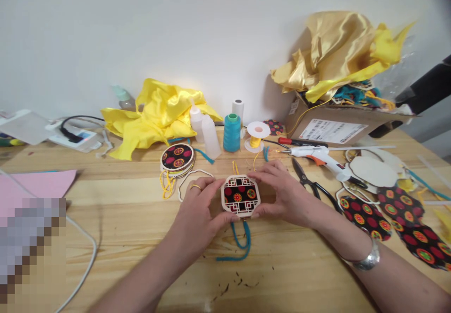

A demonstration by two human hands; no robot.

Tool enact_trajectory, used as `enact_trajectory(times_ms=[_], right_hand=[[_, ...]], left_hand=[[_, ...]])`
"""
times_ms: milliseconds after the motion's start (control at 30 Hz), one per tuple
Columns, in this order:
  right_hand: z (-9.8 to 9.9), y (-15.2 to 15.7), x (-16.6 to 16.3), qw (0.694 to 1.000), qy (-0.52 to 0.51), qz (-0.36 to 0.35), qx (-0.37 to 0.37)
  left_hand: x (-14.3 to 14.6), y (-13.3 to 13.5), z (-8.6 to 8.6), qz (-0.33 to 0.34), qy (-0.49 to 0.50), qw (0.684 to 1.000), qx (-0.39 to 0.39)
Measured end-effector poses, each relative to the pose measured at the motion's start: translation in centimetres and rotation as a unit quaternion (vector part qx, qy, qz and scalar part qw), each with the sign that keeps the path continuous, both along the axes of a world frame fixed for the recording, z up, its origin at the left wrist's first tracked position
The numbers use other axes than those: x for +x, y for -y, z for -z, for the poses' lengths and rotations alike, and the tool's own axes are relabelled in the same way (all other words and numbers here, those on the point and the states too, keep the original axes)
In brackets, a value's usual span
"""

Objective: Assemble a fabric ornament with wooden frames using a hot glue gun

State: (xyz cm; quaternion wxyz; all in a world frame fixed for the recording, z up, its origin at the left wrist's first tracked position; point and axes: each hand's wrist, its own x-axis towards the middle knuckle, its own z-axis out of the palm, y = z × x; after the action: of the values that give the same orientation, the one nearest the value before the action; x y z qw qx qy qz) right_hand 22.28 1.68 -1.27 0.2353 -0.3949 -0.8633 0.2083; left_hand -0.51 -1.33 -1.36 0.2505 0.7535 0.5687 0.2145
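Observation:
Between my two hands is a flat ornament (pixel 241 193): a pale wooden lattice frame over black cloth with red and orange flower patterns. My left hand (pixel 202 209) grips its left edge, thumb at the lower rim. At the right edge, the fingers and thumb of my right hand (pixel 282 193) close round the upper and lower corners. A teal cord (pixel 248 242) trails from its bottom onto the table, and a yellow loop (pixel 235 166) sticks out at the top. Just left lie a thin wooden outline frame (pixel 192 174) and a stack of round cloth-faced ornaments (pixel 177 159).
Behind stand a teal thread cone (pixel 231 134), a yellow thread spool (pixel 256 139) and white squeeze bottles (pixel 210 138). On the right are a glue gun (pixel 319 155), scissors (pixel 306 179), patterned cloth pieces (pixel 364 216) and a cardboard box (pixel 317 129). Yellow satin (pixel 158 115) lies back left.

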Motion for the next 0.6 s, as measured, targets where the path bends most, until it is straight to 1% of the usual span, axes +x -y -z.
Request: enact_trajectory(times_ms=[200,433,600], right_hand=[[0.02,0.08,-0.11,1.000,0.021,0.008,-0.008],[0.04,0.17,-0.17,1.000,0.011,0.003,-0.007],[-0.12,0.24,-0.25,1.000,0.011,0.003,-0.011]], left_hand=[[0.01,0.06,-0.02,0.005,-0.025,1.000,0.002],[0.05,0.10,0.06,0.010,-0.048,0.999,0.006],[-0.07,0.22,-0.06,0.018,-0.073,0.997,0.028]])
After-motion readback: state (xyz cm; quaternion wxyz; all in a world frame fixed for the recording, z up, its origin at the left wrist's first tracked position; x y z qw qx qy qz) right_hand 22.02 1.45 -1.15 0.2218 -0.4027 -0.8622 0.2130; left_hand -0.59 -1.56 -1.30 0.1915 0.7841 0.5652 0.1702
